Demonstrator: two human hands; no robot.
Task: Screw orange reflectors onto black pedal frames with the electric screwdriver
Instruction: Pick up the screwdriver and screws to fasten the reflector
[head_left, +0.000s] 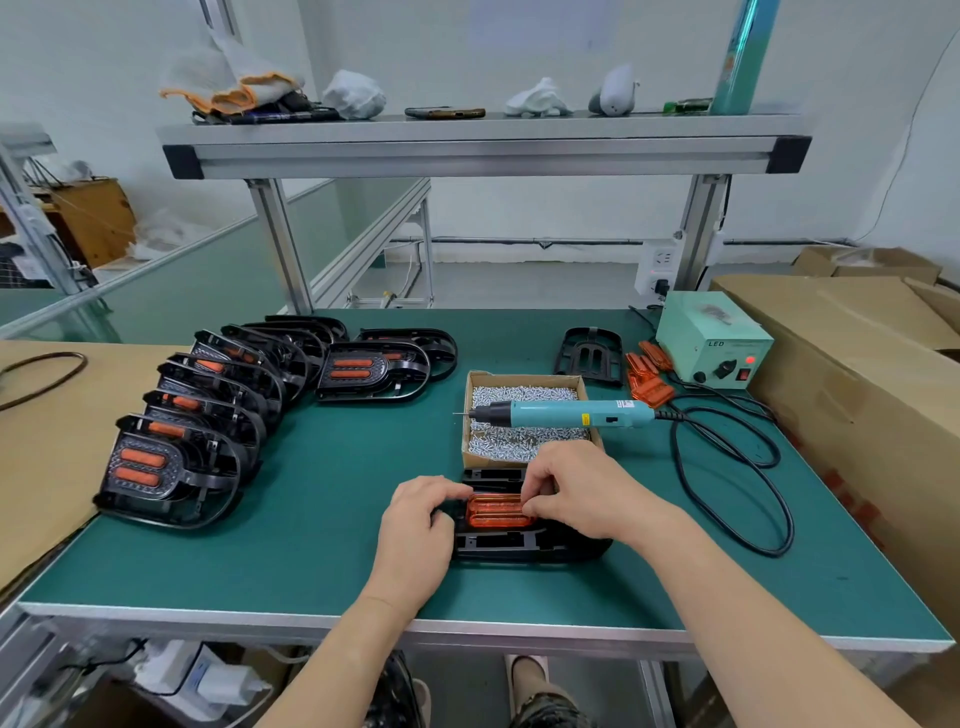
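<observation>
- Pushing an orange reflector (496, 512) into a black pedal frame (519, 548) looks like the step right now. Both sit near the front edge of the green table (337, 493).
- The left hand (415, 525) has its fingers bent over the left end of the frame and holds it down.
- The right hand (582, 493) pinches the right end of the reflector with bent fingertips.
- The electric screwdriver (566, 414) is in no hand. It lies across the screw box (519, 376), just behind the hands, and its tip sticks out past the left side.
- If the reflector sits crooked in the frame, the screw may go in crooked too, or the orange plastic may crack.
- The screwdriver could roll off the box when a hand grabs it (it only rests on the rims). Then the little screws (519, 447) could spill.
- Its black cord (727, 467) makes big loops by the right arm. An arm could catch it and tug the tool.
- If the left hand lets go too soon, the frame may slide while the screw turns.
- Done pedals (171, 467) lean in a row on the left. One bare frame (589, 356) and some spare reflectors (647, 379) wait at the back right.
- The pale green power box (711, 338) says "LED" on its front. The screwdriver has a small yellow sticker, but it is too tiny to read.
</observation>
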